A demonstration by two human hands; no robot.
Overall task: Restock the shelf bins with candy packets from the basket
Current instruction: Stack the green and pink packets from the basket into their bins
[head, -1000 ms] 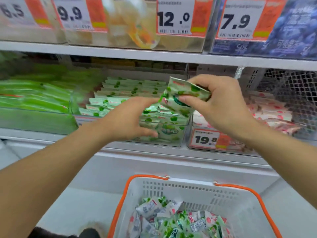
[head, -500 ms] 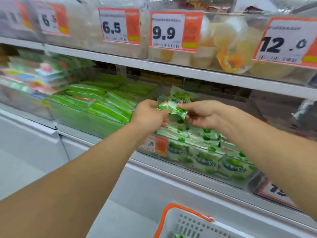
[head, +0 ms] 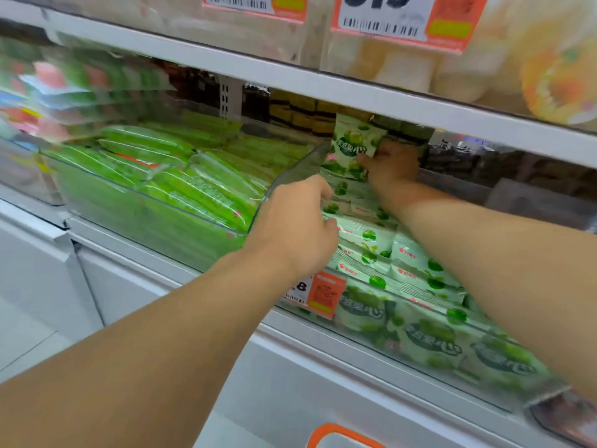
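A white candy packet with green fruit print (head: 353, 147) stands upright at the back of a clear shelf bin (head: 484, 379). My right hand (head: 392, 163) reaches deep into the bin and pinches the packet's right edge. Rows of the same packets (head: 403, 263) fill the bin. My left hand (head: 297, 224) rests at the bin's left wall, over the front rows, with its fingers curled down among the packets; whether it holds one is hidden. Only the orange rim of the basket (head: 342, 438) shows at the bottom edge.
A clear bin of bright green wrapped bars (head: 168, 185) sits directly left. The white shelf above (head: 323, 82) hangs low over the bin and carries orange price tags (head: 400, 17). An orange price tag (head: 319, 294) is on the bin's front. White cabinet fronts run below.
My right hand has carried the packet from in front of the bin to its back and stood it upright. My left hand let go of it and dropped to the front rows. The view moved closer.
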